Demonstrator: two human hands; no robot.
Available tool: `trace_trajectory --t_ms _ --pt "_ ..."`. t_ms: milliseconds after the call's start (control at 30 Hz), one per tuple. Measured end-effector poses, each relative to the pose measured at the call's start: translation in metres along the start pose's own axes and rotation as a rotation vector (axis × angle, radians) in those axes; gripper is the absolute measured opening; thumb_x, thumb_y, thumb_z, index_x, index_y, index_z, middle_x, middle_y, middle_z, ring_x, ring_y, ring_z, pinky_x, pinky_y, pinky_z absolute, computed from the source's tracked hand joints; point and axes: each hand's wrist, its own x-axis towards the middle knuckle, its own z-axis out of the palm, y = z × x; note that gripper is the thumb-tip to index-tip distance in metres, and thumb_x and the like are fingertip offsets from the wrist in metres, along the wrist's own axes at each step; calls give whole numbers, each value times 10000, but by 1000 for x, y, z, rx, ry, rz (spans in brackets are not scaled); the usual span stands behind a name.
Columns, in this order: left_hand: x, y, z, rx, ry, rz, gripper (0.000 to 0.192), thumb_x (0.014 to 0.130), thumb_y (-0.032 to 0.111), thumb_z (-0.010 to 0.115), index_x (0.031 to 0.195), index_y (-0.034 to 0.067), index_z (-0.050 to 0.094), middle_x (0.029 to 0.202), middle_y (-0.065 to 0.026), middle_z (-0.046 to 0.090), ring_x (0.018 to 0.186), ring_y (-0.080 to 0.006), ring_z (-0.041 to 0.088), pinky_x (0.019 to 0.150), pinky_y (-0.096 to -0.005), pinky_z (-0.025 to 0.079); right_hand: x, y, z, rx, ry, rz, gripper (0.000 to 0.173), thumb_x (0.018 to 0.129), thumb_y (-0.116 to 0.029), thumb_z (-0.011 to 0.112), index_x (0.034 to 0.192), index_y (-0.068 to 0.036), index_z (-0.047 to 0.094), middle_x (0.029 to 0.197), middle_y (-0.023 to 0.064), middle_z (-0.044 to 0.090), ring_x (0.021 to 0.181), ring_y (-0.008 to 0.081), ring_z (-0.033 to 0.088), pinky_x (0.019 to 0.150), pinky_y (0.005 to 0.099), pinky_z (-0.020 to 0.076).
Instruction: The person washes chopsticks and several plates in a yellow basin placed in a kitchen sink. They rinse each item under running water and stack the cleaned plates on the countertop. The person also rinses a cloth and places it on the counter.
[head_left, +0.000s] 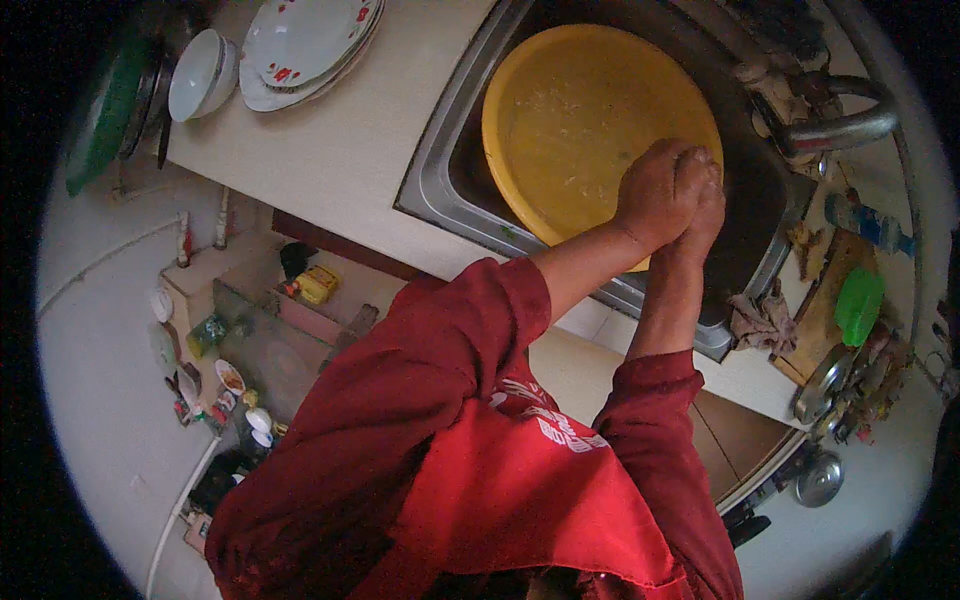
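Observation:
Over the right side of a yellow plastic basin (555, 127), my left hand (656, 191) and my right hand (705, 214) are pressed together. The fingers are bent and mostly hidden, so whether anything is squeezed between the palms cannot be told. The basin rests in a stainless steel sink (442, 180), tilted a little, and its inside looks wet with pale flecks. Both wrists are bare below the pushed-up sleeves of a dark red top.
A metal faucet (840, 135) stands right of the sink. A crumpled rag (763, 319), a wooden board (817, 307) and a green plastic item (859, 306) lie on the right. Floral plates (311, 45) and white bowls (199, 75) occupy the left counter. Behind stands a glass-topped table (270, 352).

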Motion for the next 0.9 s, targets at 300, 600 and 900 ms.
trace_trajectory --t_ms 300,600,900 --pt "-1 -13 1 183 38 150 218 807 258 525 789 63 621 849 -158 616 838 -354 596 734 -446 474 -4 28 20 392 -36 176 264 923 -277 470 920 -50 605 832 96 640 723 226 610 657 370 473" --pt "23 -77 -39 -217 28 -462 320 918 317 463 1025 47 597 919 -64 611 853 -227 586 778 -366 456 -7 40 50 1025 -485 483 341 876 -177 576 1186 -37 550 1105 122 601 948 227 600 752 360 502" --pt "15 -93 -93 -497 305 -779 454 875 492 487 1102 99 518 1022 -47 560 913 -185 539 814 -366 393 24 98 108 -418 -363 83 337 831 -229 548 1103 -35 594 1094 198 600 960 327 606 794 441 496"
